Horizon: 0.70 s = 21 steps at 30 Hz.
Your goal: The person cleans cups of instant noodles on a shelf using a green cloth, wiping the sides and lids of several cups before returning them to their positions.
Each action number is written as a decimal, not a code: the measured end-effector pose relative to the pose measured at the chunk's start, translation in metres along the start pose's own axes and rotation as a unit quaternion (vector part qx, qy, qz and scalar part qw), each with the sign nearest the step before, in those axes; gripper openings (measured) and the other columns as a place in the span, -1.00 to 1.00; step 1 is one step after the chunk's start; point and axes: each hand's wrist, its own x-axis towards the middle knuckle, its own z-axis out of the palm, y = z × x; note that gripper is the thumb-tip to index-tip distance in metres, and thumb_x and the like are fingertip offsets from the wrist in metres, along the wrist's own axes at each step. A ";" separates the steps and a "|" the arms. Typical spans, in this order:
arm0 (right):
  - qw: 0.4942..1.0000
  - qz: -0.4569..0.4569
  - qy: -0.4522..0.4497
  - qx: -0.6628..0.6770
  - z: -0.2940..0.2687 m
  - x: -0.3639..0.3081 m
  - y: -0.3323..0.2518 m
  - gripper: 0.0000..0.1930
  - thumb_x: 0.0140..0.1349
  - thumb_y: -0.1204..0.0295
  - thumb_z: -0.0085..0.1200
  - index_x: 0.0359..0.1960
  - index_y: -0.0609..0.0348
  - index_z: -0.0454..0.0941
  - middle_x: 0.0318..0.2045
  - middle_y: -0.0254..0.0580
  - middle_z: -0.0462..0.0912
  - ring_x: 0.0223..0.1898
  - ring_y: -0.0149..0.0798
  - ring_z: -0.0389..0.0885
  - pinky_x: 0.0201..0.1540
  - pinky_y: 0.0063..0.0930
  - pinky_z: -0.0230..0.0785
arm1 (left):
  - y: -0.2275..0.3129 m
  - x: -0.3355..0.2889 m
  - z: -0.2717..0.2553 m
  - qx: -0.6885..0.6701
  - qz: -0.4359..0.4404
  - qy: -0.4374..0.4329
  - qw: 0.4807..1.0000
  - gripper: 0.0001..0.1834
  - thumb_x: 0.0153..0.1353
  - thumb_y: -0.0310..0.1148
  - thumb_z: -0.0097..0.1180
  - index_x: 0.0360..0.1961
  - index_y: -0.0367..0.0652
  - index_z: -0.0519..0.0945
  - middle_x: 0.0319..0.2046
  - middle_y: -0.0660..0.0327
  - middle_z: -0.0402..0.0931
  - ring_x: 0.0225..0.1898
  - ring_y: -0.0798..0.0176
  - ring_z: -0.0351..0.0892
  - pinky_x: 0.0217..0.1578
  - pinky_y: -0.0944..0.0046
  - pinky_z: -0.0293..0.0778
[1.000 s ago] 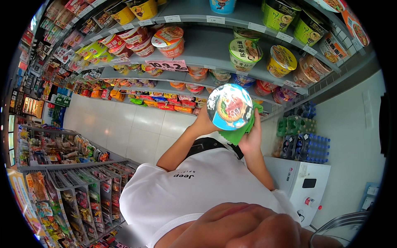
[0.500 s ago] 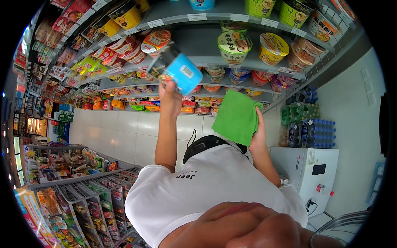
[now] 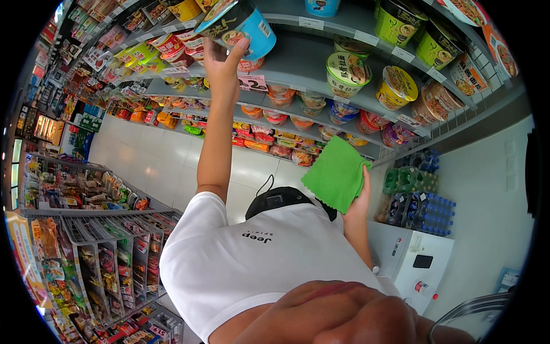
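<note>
My left hand (image 3: 222,66) is raised at the end of a stretched arm, gripping a blue and black instant noodle tub (image 3: 258,35) from below. The tub is tilted, up by the edge of the upper shelf (image 3: 338,27). Behind it, partly hidden, an orange-and-white tub (image 3: 250,65) sits on the shelf below. In front of my waist, my right hand (image 3: 360,196) pinches a green cleaning cloth (image 3: 337,174) by its edge, and the cloth spreads out flat to the left of the fingers.
On the middle shelf stand a green-and-white noodle tub (image 3: 348,74) and a yellow one (image 3: 396,88). Price tags line the shelf edges. Bottled drinks (image 3: 415,212) in packs and a white cabinet (image 3: 427,264) are at the right. Snack racks (image 3: 109,252) stand behind at the left.
My left hand has carried the blue and black tub upward and slightly left, toward the upper shelf. My right hand still holds the cloth, slightly lower in view. The whole view has shifted.
</note>
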 end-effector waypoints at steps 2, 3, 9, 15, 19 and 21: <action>1.000 0.002 0.001 0.002 -0.003 -0.001 0.000 -0.53 0.35 0.06 -0.08 0.10 0.13 0.48 0.00 -0.23 0.58 0.00 -0.21 0.57 0.07 -0.30 0.43 | -0.001 0.014 0.001 0.036 0.022 -0.010 0.999 -0.26 0.06 -0.43 0.37 0.21 -0.23 0.22 0.02 0.14 0.41 0.06 0.27 0.42 0.07 0.29 0.36; 1.000 0.003 0.003 0.011 -0.004 -0.001 -0.001 -0.56 0.36 0.09 -0.08 0.08 0.14 0.48 -0.01 -0.21 0.59 -0.01 -0.21 0.58 0.06 -0.29 0.45 | 0.002 0.023 0.006 0.024 0.030 -0.013 0.999 -0.21 0.06 -0.40 0.39 0.22 -0.26 0.16 0.05 0.07 0.39 0.09 0.22 0.41 0.10 0.30 0.36; 1.000 0.003 0.017 0.011 -0.009 0.000 -0.002 -0.57 0.35 0.09 -0.06 0.06 0.13 0.50 -0.04 -0.22 0.60 -0.05 -0.23 0.59 0.02 -0.32 0.46 | -0.016 0.060 0.009 0.150 0.114 -0.032 0.982 -0.17 0.06 -0.30 0.41 0.20 -0.34 0.13 0.10 -0.04 0.35 0.11 0.19 0.41 0.11 0.27 0.35; 1.000 -0.009 0.016 -0.005 -0.018 0.000 0.000 -0.58 0.34 0.10 -0.05 0.05 0.13 0.50 -0.06 -0.25 0.61 -0.07 -0.26 0.59 0.01 -0.36 0.46 | -0.028 0.085 0.008 0.256 0.141 -0.031 0.956 -0.16 0.13 -0.05 0.33 0.17 -0.42 0.17 0.12 -0.12 0.35 0.16 0.15 0.36 0.11 0.25 0.34; 1.000 -0.016 0.013 -0.004 -0.019 -0.003 -0.001 -0.59 0.34 0.10 -0.05 0.05 0.12 0.51 -0.06 -0.26 0.61 -0.07 -0.27 0.59 0.01 -0.36 0.45 | -0.028 0.096 0.024 0.232 0.129 -0.053 0.963 -0.15 0.14 -0.06 0.32 0.16 -0.48 0.16 0.08 -0.19 0.36 0.13 0.13 0.40 0.13 0.24 0.33; 1.000 -0.015 0.018 0.004 -0.016 -0.006 -0.001 -0.59 0.34 0.11 -0.05 0.05 0.12 0.52 -0.07 -0.27 0.61 -0.06 -0.27 0.59 0.01 -0.36 0.45 | -0.034 0.104 0.024 0.251 0.139 -0.064 0.956 -0.17 0.15 -0.07 0.31 0.15 -0.48 0.16 0.07 -0.18 0.37 0.12 0.13 0.42 0.12 0.24 0.35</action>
